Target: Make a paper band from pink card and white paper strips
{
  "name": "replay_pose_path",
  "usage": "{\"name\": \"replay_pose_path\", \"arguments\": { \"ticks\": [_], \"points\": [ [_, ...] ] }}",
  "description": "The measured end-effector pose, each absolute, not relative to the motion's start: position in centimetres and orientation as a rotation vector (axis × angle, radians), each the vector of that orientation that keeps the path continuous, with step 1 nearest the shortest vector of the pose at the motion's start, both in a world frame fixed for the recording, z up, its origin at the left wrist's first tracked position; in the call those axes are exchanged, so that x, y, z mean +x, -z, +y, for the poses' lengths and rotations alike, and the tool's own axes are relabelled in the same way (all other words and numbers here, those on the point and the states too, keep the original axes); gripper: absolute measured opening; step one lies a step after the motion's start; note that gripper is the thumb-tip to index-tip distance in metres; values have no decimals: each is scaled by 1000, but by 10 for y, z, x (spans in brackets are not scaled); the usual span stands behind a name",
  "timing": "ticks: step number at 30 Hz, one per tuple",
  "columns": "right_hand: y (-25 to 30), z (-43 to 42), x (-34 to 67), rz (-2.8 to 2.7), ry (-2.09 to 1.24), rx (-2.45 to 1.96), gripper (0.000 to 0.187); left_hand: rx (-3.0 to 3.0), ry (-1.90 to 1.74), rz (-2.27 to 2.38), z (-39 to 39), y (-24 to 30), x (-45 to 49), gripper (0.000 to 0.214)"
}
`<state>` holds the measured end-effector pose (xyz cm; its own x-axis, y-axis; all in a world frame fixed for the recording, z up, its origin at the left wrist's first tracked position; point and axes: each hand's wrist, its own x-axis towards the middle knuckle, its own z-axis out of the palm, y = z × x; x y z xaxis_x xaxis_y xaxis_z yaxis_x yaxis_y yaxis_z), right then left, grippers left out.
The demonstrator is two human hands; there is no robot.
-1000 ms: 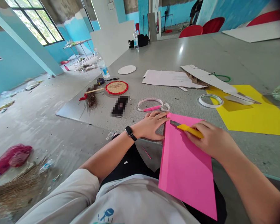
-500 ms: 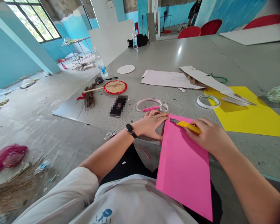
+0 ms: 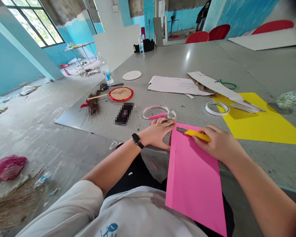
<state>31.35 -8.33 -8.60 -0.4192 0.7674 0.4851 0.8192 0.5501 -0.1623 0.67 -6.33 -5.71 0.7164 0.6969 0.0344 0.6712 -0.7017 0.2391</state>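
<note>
A grey table [image 3: 162,64] bears the far end of a pink sheet [image 3: 197,179], its near end above the person's lap [image 3: 139,174]. The left hand [image 3: 159,133] lies spread, gripping nothing, at the sheet's far-left corner; the right hand [image 3: 218,143] curls around a yellow cutter [image 3: 197,135], blade [image 3: 181,130] toward that corner.

Yellow knife [image 3: 197,135] slants over creased pink paper [image 3: 196,184].
</note>
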Motion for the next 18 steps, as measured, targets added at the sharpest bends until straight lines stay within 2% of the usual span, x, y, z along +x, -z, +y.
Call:
{"name": "replay_pose_path", "arguments": {
  "ticks": [7,18],
  "points": [
    [87,-89,315,-2248,145,-1276,60,2696,-211,1085,-62,58,7,118],
    [87,-92,298,-2242,234,-1326,47,2720,-215,1096,-66,55,7,108]
  ]
}}
